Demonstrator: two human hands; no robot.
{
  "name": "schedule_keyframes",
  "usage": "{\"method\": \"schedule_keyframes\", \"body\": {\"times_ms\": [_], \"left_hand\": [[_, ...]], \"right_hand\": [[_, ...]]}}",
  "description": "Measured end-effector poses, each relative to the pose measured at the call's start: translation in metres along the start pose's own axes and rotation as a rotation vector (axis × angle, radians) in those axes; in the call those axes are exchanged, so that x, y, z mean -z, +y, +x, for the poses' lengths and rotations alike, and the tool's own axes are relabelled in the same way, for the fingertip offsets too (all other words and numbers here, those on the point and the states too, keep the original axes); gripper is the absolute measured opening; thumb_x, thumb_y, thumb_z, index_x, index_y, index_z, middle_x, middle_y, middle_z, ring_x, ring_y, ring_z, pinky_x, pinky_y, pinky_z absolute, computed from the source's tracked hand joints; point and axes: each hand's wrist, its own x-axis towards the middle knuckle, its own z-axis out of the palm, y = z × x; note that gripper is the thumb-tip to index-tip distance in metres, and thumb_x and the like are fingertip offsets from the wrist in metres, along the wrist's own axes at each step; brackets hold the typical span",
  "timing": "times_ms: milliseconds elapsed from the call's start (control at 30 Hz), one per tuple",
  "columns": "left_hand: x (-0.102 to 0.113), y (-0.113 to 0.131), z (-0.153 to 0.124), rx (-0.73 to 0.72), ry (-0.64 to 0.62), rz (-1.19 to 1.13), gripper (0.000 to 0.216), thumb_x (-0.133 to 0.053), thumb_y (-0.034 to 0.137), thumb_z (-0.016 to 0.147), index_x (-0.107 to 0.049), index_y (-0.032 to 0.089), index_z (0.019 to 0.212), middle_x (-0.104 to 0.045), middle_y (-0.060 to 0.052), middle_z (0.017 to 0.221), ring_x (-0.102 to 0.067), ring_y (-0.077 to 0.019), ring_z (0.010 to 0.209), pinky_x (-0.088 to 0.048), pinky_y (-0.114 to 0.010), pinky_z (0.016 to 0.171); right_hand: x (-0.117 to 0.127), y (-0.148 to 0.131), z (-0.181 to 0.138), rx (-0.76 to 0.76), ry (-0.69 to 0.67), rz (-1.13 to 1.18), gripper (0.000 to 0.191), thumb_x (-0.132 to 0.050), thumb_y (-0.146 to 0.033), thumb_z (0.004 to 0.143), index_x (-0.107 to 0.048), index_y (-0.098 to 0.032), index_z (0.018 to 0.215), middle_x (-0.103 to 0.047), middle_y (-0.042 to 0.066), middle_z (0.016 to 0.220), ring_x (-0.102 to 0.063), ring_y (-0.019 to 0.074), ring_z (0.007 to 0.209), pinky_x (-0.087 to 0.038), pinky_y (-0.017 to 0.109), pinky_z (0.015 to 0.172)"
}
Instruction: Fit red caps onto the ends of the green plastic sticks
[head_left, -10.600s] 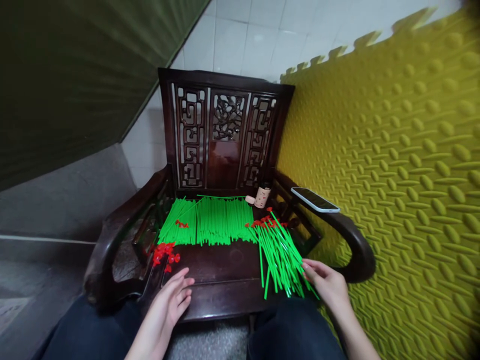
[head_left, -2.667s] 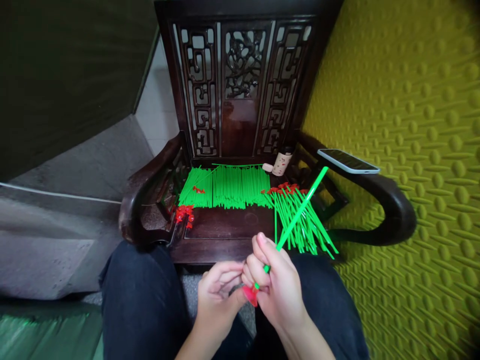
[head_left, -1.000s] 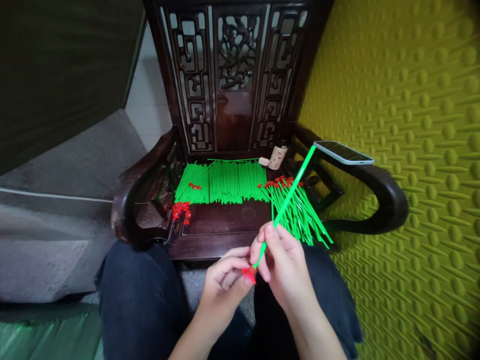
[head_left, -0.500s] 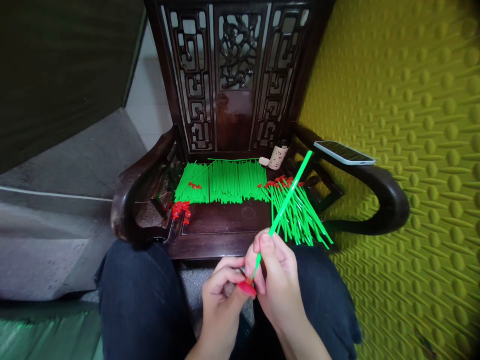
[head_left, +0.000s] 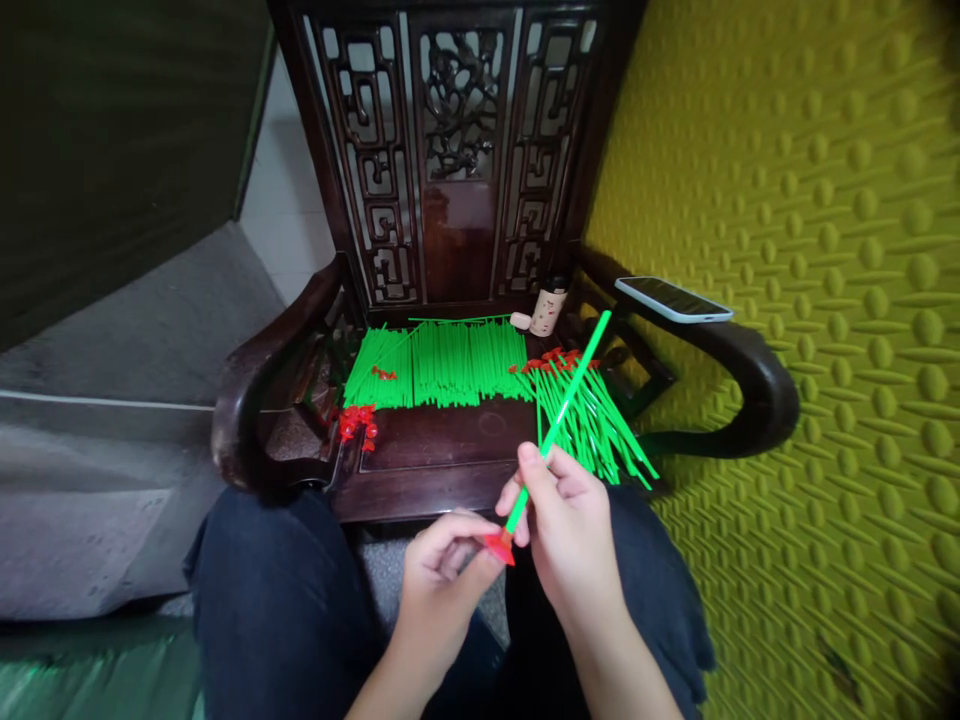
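Observation:
My left hand [head_left: 450, 565] pinches a small red cup-shaped piece [head_left: 500, 546] between thumb and fingers. In my right hand [head_left: 566, 515] is a thin green plastic stick [head_left: 574, 390], slanting up to the right. Its lower end meets the neck of the red piece; how deep it sits I cannot tell. On the chair seat beyond lie rows of loose green sticks [head_left: 469, 362]. To their right is a pile of green sticks with red ends [head_left: 592, 420]. Loose red pieces [head_left: 358, 424] lie at the seat's left, and a few more rest on the green rows.
The dark carved wooden chair [head_left: 457, 240] faces me, its armrests at both sides. A phone [head_left: 673, 299] lies on the right armrest. A patterned bottle [head_left: 548, 308] and a small pink case [head_left: 520, 321] stand at the seat's back. A yellow textured wall [head_left: 810, 300] borders the right.
The green stick's lower end and the red piece are now lined up, with the red piece tilted differently. My right-hand fingers have shifted on the stick. The whole view has moved slightly.

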Motion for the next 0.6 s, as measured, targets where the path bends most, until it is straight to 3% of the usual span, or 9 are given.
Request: {"method": "schedule_keyframes", "body": {"times_ms": [200, 367, 467, 600], "left_hand": [[0.001, -0.003, -0.003, 0.045, 0.031, -0.031, 0.009, -0.074, 0.023, 0.068, -0.07, 0.016, 0.072, -0.069, -0.003, 0.07, -0.064, -0.0146, 0.066, -0.051, -0.024, 0.062], [-0.001, -0.002, -0.003, 0.015, 0.068, 0.007, 0.006, -0.073, 0.023, 0.07, -0.07, 0.017, 0.071, -0.069, -0.003, 0.07, -0.064, -0.0147, 0.066, -0.051, -0.024, 0.063], [-0.002, -0.003, -0.006, -0.054, 0.053, 0.012, 0.001, -0.07, 0.019, 0.072, -0.07, 0.018, 0.072, -0.068, -0.002, 0.07, -0.064, -0.0148, 0.067, -0.051, -0.024, 0.062], [-0.002, -0.008, -0.013, -0.193, 0.067, 0.036, 0.01, -0.068, 0.012, 0.073, -0.071, 0.021, 0.074, -0.068, -0.001, 0.07, -0.063, -0.0139, 0.067, -0.049, -0.023, 0.062]], "right_hand": [[-0.003, 0.004, -0.001, 0.01, 0.013, 0.003, 0.035, -0.065, -0.043, 0.079, -0.049, -0.017, 0.062, -0.057, -0.006, 0.044, -0.037, 0.0027, 0.029, -0.029, 0.014, 0.032], [-0.004, 0.007, -0.004, 0.038, 0.014, 0.02, 0.034, -0.062, -0.042, 0.082, -0.048, -0.018, 0.064, -0.054, -0.007, 0.044, -0.035, 0.0018, 0.029, -0.026, 0.013, 0.033], [-0.007, 0.008, -0.007, 0.034, -0.008, 0.009, 0.032, -0.06, -0.043, 0.084, -0.047, -0.018, 0.067, -0.052, -0.008, 0.043, -0.034, 0.002, 0.029, -0.026, 0.013, 0.033], [-0.013, 0.007, -0.012, 0.015, -0.051, -0.063, 0.037, -0.058, -0.045, 0.084, -0.046, -0.019, 0.062, -0.049, -0.007, 0.04, -0.035, 0.0041, 0.031, -0.028, 0.015, 0.034]]}}
